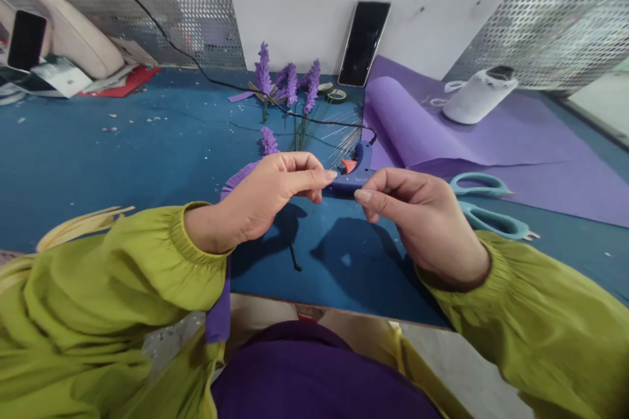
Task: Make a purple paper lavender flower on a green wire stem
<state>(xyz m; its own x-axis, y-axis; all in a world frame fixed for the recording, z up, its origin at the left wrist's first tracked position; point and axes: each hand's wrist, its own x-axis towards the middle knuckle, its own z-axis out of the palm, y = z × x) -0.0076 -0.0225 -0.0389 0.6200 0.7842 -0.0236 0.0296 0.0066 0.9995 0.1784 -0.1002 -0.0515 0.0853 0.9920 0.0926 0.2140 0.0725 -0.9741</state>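
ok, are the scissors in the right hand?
No, the light-blue scissors lie to the right of the right hand, apart from its fingertips.

No readable text, glue gun (too blurred)

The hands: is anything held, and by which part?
The left hand seems to hold a purple flower, exact place hidden; for the right hand, I cannot tell.

loose yellow-green sleeves fall in soft wrinkles and end in gathered, puckered cuffs above the bare left hand and right hand. the matching jacket hangs open over a plain dark purple top, with yellow edging along its opening.
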